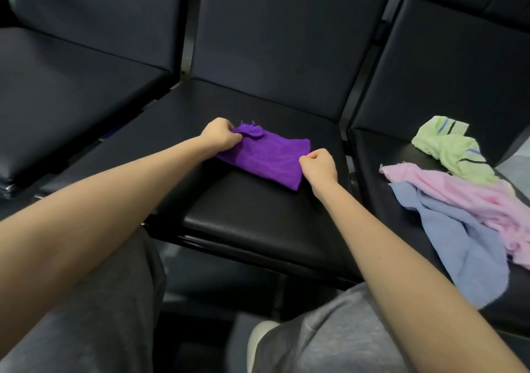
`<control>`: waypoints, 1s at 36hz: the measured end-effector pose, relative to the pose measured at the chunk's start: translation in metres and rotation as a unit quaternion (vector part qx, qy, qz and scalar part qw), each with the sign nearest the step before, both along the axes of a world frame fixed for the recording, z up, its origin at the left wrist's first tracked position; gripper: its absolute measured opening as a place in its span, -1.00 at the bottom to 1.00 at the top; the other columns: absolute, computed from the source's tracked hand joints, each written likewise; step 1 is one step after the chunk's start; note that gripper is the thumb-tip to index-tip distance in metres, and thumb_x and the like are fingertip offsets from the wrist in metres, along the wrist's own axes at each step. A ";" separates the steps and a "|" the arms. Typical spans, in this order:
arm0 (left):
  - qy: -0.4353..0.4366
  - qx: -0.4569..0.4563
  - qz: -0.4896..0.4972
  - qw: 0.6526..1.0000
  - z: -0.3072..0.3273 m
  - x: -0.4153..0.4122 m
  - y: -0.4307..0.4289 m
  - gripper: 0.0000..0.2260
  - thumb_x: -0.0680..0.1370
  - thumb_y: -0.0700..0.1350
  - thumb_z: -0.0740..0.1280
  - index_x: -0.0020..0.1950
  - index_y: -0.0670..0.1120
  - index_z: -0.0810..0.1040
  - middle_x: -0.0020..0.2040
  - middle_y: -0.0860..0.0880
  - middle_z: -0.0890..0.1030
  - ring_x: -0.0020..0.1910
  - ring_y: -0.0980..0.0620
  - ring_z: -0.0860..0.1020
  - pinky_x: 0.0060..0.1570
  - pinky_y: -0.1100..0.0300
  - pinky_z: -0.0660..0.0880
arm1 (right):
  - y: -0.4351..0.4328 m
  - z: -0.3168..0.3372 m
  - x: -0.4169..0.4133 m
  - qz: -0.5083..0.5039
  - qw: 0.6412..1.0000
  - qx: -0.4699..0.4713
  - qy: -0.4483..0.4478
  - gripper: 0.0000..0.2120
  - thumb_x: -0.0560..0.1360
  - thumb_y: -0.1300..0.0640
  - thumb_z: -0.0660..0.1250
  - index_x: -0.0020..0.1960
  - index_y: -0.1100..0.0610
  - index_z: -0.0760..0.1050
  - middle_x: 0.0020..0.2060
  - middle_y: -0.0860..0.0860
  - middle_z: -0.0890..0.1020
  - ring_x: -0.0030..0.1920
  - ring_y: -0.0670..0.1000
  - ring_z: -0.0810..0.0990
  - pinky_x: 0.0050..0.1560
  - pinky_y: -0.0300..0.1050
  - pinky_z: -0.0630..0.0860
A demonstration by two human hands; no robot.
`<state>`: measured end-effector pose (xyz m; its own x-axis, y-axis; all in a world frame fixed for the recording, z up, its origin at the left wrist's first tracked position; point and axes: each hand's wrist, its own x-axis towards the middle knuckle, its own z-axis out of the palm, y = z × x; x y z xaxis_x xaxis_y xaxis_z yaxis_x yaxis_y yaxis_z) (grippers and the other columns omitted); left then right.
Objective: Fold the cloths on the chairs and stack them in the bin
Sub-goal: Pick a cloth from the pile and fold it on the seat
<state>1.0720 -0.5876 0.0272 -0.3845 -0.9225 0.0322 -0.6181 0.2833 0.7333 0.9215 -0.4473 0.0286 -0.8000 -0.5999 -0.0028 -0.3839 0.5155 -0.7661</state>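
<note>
The purple cloth (266, 157) lies folded into a strip on the seat of the middle chair (258, 229), stretched between the two hands. The left hand (219, 134) pinches its bunched far-left corner with curled fingers; the right hand (318, 164) has its fingers curled at the cloth's near-right edge, pinching it. Well to the right of the right hand's fingers, on the next chair (372, 148), three loose cloths overlap: a green cloth (447, 148) farthest, a pink cloth (459, 191) in the middle, a blue cloth (459, 243) nearest.
</note>
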 end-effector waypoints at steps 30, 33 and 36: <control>-0.113 0.049 -0.002 0.992 0.015 -0.012 0.031 -0.64 0.47 -0.02 0.43 0.14 -0.19 0.48 0.14 -0.13 0.56 0.10 -0.10 0.53 -0.13 0.14 0.38 | -0.009 0.014 0.015 0.025 0.976 0.010 -0.215 -0.46 0.41 0.13 0.48 0.30 0.27 0.37 0.21 0.14 0.52 0.16 0.13 0.53 0.06 -0.05 0.50; -0.087 0.077 0.009 0.993 0.014 -0.013 0.033 -0.61 0.45 -0.06 0.45 0.18 -0.21 0.46 0.12 -0.14 0.55 0.13 -0.12 0.53 -0.07 0.12 0.40 | -0.009 0.014 0.016 0.019 0.973 0.011 -0.230 -0.50 0.40 0.16 0.45 0.29 0.26 0.43 0.17 0.13 0.54 0.13 0.13 0.53 0.01 -0.06 0.49; -0.026 0.137 0.002 0.990 0.013 -0.015 0.034 -0.62 0.43 -0.11 0.47 0.18 -0.18 0.50 0.03 -0.10 0.49 0.03 -0.08 0.48 -0.10 0.15 0.36 | -0.007 0.017 0.016 0.022 0.970 0.000 -0.242 -0.63 0.44 0.20 0.34 0.23 0.24 0.46 0.09 0.10 0.53 0.07 0.09 0.48 -0.10 -0.11 0.40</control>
<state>1.0574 -0.5540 0.0403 -0.3758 -0.8951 -0.2401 -0.6579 0.0752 0.7494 0.9370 -0.4542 0.0461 -0.6782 -0.6338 -0.3720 -0.0006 0.5066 -0.8622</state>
